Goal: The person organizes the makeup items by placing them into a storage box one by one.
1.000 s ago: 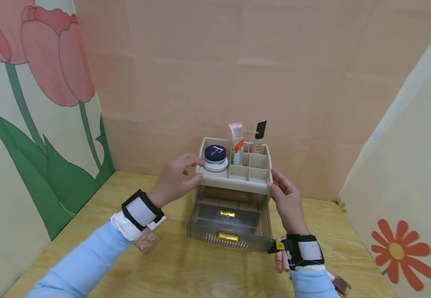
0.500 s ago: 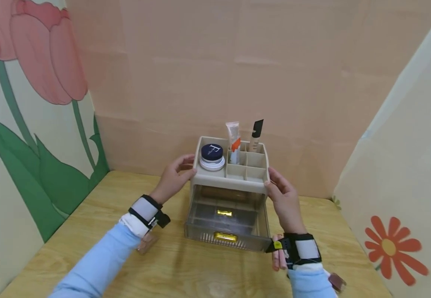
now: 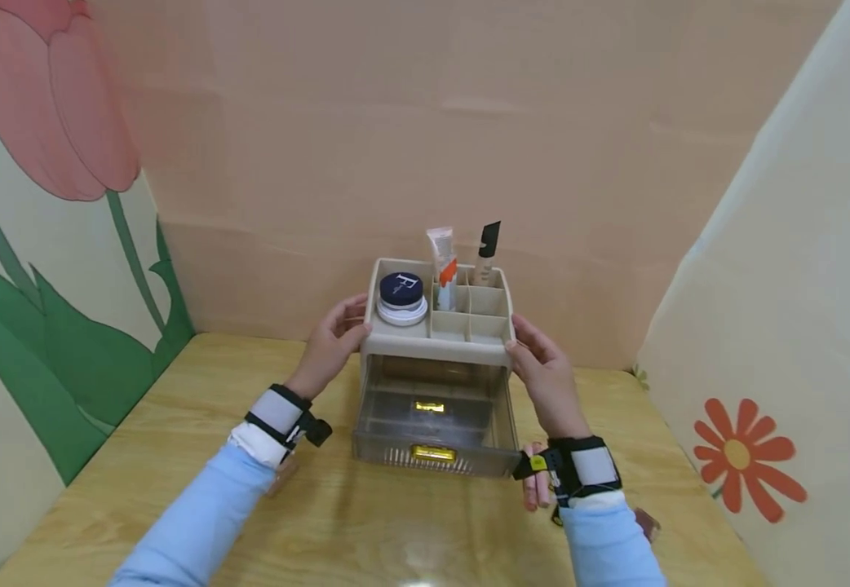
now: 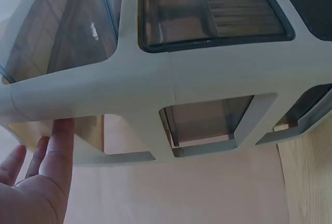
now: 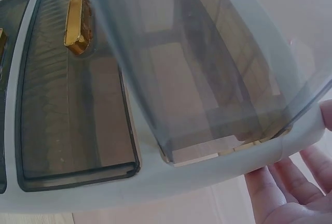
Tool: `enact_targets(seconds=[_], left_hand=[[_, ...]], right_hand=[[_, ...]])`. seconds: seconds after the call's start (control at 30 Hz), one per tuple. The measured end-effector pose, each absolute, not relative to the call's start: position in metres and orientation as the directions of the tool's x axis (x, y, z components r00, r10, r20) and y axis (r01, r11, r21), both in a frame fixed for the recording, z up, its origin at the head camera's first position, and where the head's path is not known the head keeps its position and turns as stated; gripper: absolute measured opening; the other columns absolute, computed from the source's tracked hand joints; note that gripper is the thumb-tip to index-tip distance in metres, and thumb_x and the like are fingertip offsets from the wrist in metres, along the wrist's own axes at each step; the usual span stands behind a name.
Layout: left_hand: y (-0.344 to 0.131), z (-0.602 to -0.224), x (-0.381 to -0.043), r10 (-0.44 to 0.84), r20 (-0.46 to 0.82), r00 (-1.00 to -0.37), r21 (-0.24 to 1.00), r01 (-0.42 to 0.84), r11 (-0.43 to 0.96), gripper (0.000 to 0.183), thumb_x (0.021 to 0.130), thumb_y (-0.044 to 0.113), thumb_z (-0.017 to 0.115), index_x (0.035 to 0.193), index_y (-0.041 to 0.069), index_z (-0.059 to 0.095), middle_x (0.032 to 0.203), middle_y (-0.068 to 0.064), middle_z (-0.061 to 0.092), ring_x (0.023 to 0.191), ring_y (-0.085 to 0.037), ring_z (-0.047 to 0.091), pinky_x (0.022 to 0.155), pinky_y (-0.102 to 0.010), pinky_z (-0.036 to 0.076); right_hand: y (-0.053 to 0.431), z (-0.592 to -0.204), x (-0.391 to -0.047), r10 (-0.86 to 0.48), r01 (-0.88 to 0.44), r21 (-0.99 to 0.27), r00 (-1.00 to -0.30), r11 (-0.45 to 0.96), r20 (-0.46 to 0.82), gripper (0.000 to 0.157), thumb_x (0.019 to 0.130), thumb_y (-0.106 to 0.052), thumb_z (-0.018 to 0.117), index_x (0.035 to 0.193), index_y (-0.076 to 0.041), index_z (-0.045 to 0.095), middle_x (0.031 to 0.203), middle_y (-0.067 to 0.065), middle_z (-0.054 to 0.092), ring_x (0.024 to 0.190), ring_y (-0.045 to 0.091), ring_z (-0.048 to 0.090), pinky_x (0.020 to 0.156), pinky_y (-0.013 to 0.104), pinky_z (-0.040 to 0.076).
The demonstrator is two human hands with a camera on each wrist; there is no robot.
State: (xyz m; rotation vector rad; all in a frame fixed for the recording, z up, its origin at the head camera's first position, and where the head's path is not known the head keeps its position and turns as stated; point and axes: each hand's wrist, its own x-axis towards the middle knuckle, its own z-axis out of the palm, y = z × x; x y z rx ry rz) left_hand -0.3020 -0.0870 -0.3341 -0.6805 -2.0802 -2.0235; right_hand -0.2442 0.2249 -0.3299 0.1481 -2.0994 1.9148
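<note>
A cream cosmetics organizer [image 3: 436, 350] stands on the table, its smoky clear top drawer [image 3: 388, 451] pulled out toward me. My left hand [image 3: 328, 346] holds its upper left side, thumb at the front corner. In the left wrist view, a fingertip of that hand [image 4: 44, 182] meets the frame at a side opening. Across from it, my right hand [image 3: 546, 379] grips the upper right side, thumb in front and fingers along the side. On top sit a dark-blue-lidded round jar [image 3: 401, 287] over a white round case [image 3: 403, 313], a squeeze tube [image 3: 443, 261] and a black-capped bottle [image 3: 487, 253].
Pink tubes [image 3: 537, 483] lie by the right wrist, partly covered by its strap. Farther right is a small brownish item [image 3: 647, 524], half behind the sleeve. A pinkish item [image 3: 283, 474] shows beside the left wrist. Walls border the wooden table [image 3: 396, 530] behind and at both sides.
My left hand has come from above the organizer's left rim down onto its side. The right hand keeps its hold. The head view has shifted, so everything appears farther left and slightly higher.
</note>
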Motion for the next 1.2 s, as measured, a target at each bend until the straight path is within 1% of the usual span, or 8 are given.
enact_targets(seconds=[0.17,0.37,0.57,0.67,0.8,0.87,1.03,1.2], left_hand=[[-0.089,-0.332,-0.302,0.202,0.423,-0.883,0.904,0.428,-0.025,0.047,0.095,0.009,0.055,0.141,0.005,0.046,0.129,-0.019,0.052,0.115,-0.032,0.053,0.082,-0.036,0.055],[-0.085,-0.331,-0.300,0.209,0.422,-0.882,0.905,0.422,-0.050,0.048,0.095,0.008,0.055,0.141,0.003,0.046,0.130,-0.020,0.052,0.115,-0.032,0.053,0.081,-0.032,0.055],[-0.073,-0.333,-0.301,0.233,0.437,-0.869,0.899,0.432,-0.074,0.047,0.095,0.007,0.055,0.141,0.003,0.047,0.128,-0.020,0.053,0.114,-0.031,0.054,0.082,-0.032,0.054],[-0.068,-0.335,-0.301,0.244,0.441,-0.864,0.897,0.434,-0.086,0.047,0.095,0.006,0.055,0.141,0.002,0.046,0.128,-0.021,0.053,0.114,-0.031,0.054,0.083,-0.032,0.054],[-0.065,-0.334,-0.298,0.258,0.432,-0.864,0.901,0.428,-0.074,0.047,0.095,0.007,0.055,0.141,0.003,0.046,0.129,-0.020,0.052,0.115,-0.031,0.053,0.084,-0.032,0.054],[-0.067,-0.333,-0.297,0.262,0.428,-0.865,0.902,0.426,-0.066,0.047,0.096,0.008,0.055,0.142,0.004,0.046,0.130,-0.019,0.052,0.115,-0.030,0.053,0.085,-0.031,0.054],[-0.078,-0.329,-0.293,0.257,0.420,-0.870,0.906,0.419,-0.062,0.048,0.097,0.011,0.055,0.143,0.006,0.045,0.132,-0.017,0.050,0.117,-0.030,0.051,0.086,-0.030,0.053],[-0.093,-0.328,-0.287,0.239,0.407,-0.882,0.911,0.411,-0.035,0.048,0.098,0.016,0.054,0.144,0.009,0.044,0.134,-0.015,0.049,0.118,-0.029,0.050,0.085,-0.026,0.053]], right_hand=[[0.224,-0.327,-0.246,0.097,-0.274,-0.954,-0.953,0.121,0.286,0.050,0.100,-0.023,0.055,0.147,-0.012,0.043,0.145,0.010,0.045,0.128,0.025,0.047,0.097,0.033,0.046],[0.233,-0.322,-0.239,0.062,-0.276,-0.948,-0.956,0.158,0.288,0.052,0.099,-0.024,0.057,0.147,-0.010,0.042,0.144,0.013,0.046,0.125,0.025,0.049,0.093,0.027,0.049],[0.255,-0.316,-0.220,0.044,-0.289,-0.935,-0.952,0.207,0.304,0.055,0.098,-0.027,0.057,0.145,-0.002,0.042,0.142,0.020,0.046,0.119,0.021,0.054,0.094,0.028,0.048],[0.269,-0.311,-0.206,0.044,-0.287,-0.926,-0.951,0.246,0.306,0.056,0.099,-0.026,0.057,0.145,0.000,0.041,0.141,0.021,0.046,0.115,0.015,0.056,0.094,0.027,0.047],[0.288,-0.305,-0.186,0.054,-0.286,-0.914,-0.948,0.289,0.313,0.054,0.099,-0.026,0.056,0.145,-0.001,0.041,0.137,0.012,0.051,0.113,0.008,0.057,0.092,0.023,0.048],[0.296,-0.301,-0.177,0.052,-0.292,-0.905,-0.945,0.308,0.323,0.054,0.099,-0.025,0.056,0.146,-0.003,0.041,0.136,0.010,0.051,0.115,0.010,0.056,0.092,0.023,0.048],[0.311,-0.295,-0.159,0.048,-0.278,-0.866,-0.944,0.416,0.326,0.054,0.100,-0.028,0.055,0.147,-0.007,0.041,0.139,0.016,0.049,0.116,0.009,0.055,0.090,0.021,0.048],[0.322,-0.296,-0.146,0.059,-0.184,-0.831,-0.966,0.525,0.251,0.056,0.100,-0.031,0.053,0.150,-0.011,0.037,0.142,0.017,0.047,0.113,0.009,0.056,0.087,0.017,0.048]])
